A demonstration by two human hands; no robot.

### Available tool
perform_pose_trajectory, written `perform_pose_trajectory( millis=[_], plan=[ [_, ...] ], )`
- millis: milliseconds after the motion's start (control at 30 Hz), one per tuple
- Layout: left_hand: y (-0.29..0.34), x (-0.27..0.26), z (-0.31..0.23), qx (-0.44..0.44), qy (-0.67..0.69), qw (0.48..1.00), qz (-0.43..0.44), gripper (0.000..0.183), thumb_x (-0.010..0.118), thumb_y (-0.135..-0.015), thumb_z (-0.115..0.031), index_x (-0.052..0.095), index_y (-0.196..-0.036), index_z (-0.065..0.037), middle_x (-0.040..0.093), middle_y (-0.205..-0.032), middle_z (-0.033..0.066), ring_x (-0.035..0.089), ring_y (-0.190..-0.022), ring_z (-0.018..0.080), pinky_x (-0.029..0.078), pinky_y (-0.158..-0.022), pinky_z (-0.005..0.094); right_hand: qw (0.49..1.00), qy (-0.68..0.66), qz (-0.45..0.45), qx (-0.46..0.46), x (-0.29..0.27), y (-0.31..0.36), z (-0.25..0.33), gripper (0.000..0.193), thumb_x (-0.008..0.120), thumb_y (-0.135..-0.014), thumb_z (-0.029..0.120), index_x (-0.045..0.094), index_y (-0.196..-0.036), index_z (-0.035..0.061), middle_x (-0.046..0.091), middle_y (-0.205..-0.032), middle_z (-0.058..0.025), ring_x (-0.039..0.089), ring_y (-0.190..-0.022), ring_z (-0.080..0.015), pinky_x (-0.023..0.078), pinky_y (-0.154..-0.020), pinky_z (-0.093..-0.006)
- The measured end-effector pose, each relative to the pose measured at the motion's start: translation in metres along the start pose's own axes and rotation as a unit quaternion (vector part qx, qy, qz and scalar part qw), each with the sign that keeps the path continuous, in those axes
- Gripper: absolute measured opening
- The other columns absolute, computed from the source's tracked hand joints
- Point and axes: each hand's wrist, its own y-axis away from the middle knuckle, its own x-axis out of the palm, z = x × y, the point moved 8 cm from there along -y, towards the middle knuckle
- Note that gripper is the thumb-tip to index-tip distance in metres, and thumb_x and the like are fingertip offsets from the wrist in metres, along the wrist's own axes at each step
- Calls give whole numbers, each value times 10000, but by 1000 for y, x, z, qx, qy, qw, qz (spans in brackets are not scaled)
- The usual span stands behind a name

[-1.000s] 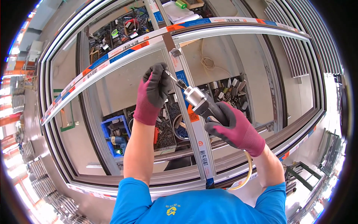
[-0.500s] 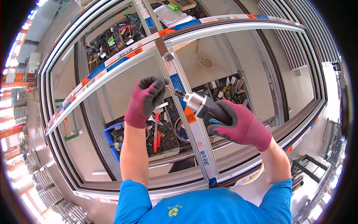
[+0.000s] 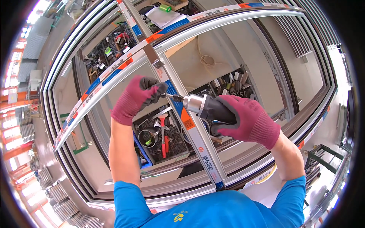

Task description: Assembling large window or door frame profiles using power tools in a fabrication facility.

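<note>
My right hand (image 3: 249, 119), in a maroon and grey work glove, is wrapped round the dark body of a power screwdriver (image 3: 197, 105) with a silver collar. Its bit points left, above the labelled upright bar (image 3: 190, 125) of an aluminium frame. At the bit's tip, the thumb and fingers of my gloved left hand (image 3: 140, 97) are pinched together. Whatever they hold there is too small to make out.
The large aluminium frame (image 3: 224, 22) spreads around my hands, with a crossbar beyond them. Below lie a bin of small dark parts and a red-handled tool (image 3: 163, 133), a metal cup (image 3: 147, 138), and a tray of profile pieces (image 3: 234, 83). More profiles are stacked far right.
My left hand and the screwdriver have come closer together, the pinched fingers now at the bit's tip. The whole view has shifted a little against the frame.
</note>
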Motion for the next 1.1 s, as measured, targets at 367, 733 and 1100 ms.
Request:
perform_pose_trajectory(
  millis=[367, 733, 1100],
  plan=[
    [-1, 6, -10, -53, 63, 986, -147, 496, 800, -945, -491, 737, -947, 1, 716, -785, 74, 588, -582, 96, 425, -520, 247, 996, -1, -83, 13, 10, -2, -6, 745, 903, -739, 251, 596, -1375, 15, 713, -1159, -225, 718, -1019, -417, 575, -914, -431],
    [-8, 7, -2, -31, 165, 969, -181, 490, 762, -965, -531, 626, -998, -62, 578, -726, 15, 564, -588, 87, 410, -505, 219, 997, -37, -67, 11, -3, 1, -7, 819, 921, -710, 214, 574, -1417, -12, 708, -1219, -240, 708, -1084, -423, 556, -975, -444],
    [-5, 25, -20, 77, 270, 956, -88, 368, 682, -1052, -397, 620, -904, -66, 507, -715, -32, 417, -586, 73, 300, -528, 251, 997, -45, -59, 11, -2, 2, -9, 810, 915, -712, 213, 579, -1414, -9, 708, -1223, -238, 702, -1102, -424, 548, -994, -439]
  ],
)
